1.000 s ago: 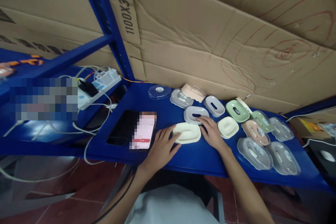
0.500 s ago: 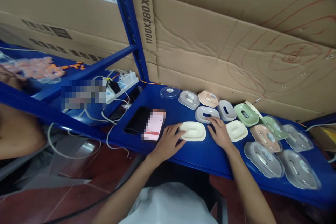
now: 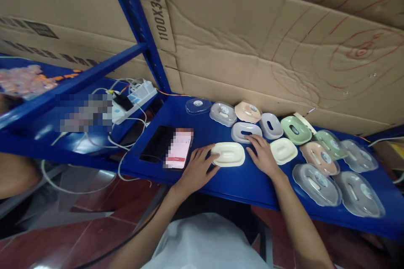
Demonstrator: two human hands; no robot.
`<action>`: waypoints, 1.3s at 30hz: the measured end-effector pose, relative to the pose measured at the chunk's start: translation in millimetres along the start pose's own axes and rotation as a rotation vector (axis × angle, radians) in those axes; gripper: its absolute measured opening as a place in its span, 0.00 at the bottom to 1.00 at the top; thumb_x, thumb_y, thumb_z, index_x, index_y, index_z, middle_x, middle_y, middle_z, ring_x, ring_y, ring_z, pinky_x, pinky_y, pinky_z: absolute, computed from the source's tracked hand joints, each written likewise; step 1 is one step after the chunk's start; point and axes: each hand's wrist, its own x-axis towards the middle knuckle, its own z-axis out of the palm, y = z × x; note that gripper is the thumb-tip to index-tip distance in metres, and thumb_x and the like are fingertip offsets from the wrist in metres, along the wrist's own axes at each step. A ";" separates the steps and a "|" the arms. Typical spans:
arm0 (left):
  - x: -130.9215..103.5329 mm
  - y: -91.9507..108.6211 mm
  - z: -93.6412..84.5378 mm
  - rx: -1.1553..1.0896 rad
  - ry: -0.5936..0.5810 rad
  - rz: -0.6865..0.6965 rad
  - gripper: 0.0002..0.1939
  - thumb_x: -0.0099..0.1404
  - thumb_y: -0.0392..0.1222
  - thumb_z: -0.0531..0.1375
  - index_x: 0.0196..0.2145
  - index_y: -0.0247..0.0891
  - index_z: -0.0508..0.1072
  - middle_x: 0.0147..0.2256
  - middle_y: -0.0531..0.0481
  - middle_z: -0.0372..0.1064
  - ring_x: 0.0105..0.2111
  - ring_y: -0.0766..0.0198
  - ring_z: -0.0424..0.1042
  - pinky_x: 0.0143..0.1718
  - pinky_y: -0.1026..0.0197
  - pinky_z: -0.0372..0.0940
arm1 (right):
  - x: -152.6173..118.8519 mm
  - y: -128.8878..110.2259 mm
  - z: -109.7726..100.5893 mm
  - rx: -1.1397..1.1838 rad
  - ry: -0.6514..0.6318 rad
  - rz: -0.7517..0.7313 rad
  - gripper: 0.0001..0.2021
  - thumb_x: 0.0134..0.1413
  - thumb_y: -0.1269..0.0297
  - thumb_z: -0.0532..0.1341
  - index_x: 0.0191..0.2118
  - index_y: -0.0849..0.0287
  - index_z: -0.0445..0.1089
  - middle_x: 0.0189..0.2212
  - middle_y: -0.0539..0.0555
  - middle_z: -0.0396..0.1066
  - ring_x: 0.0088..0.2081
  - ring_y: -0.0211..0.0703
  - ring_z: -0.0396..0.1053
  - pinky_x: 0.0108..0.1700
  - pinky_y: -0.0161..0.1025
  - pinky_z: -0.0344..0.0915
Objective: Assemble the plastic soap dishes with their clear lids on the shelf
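Note:
A cream oval dish (image 3: 229, 154) lies on the blue table, with my left hand (image 3: 199, 169) at its left end, fingers spread and fingertips touching or nearly touching the rim. My right hand (image 3: 262, 155) rests to the right of that dish, fingers apart; its fingertips reach the front edge of a grey-lilac dish (image 3: 246, 131) with a dark slot. Right of my right hand sits a second cream dish (image 3: 283, 151). A lilac dish (image 3: 272, 126) and a green dish (image 3: 296, 130) stand behind it. Neither hand visibly grips anything.
A lit phone (image 3: 179, 149) lies left of my left hand. Clear-covered dishes (image 3: 317, 185) spread over the right side. A power strip (image 3: 137, 100) with cables, a blue post (image 3: 139, 29) and another person's arm (image 3: 17, 164) are at left. Cardboard (image 3: 227, 50) stands behind.
The camera view has shifted a little, so the scene sits slightly further left and higher. Both hands keep nearly the same place relative to the dishes.

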 end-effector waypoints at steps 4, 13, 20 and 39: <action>-0.7 -1.7 2.4 -0.020 -0.009 0.000 0.21 0.77 0.44 0.60 0.65 0.43 0.68 0.69 0.39 0.64 0.67 0.46 0.66 0.67 0.40 0.62 | -0.3 -10.3 -9.3 -0.016 0.087 0.045 0.18 0.76 0.57 0.55 0.61 0.52 0.76 0.55 0.59 0.79 0.58 0.55 0.73 0.61 0.55 0.65; -5.3 -4.0 3.5 -0.110 0.027 0.004 0.39 0.77 0.48 0.61 0.78 0.50 0.47 0.78 0.37 0.43 0.77 0.42 0.50 0.72 0.38 0.59 | -18.1 -77.8 -18.6 0.054 -0.089 -0.238 0.15 0.77 0.62 0.57 0.60 0.50 0.75 0.57 0.55 0.79 0.57 0.48 0.76 0.63 0.53 0.61; -6.5 -6.1 8.3 -0.138 0.107 0.016 0.18 0.76 0.42 0.62 0.61 0.43 0.73 0.73 0.37 0.56 0.73 0.44 0.59 0.71 0.39 0.63 | -9.9 -82.1 -28.9 0.088 -0.226 -0.330 0.18 0.75 0.69 0.58 0.64 0.49 0.73 0.60 0.56 0.78 0.63 0.48 0.74 0.67 0.54 0.62; -12.5 -4.2 -0.5 -0.192 0.076 0.010 0.18 0.72 0.38 0.66 0.58 0.39 0.74 0.71 0.34 0.58 0.69 0.42 0.67 0.66 0.40 0.71 | 281.5 -134.4 80.1 -0.144 -0.481 -0.299 0.43 0.57 0.50 0.75 0.73 0.55 0.62 0.68 0.68 0.64 0.67 0.64 0.66 0.69 0.61 0.60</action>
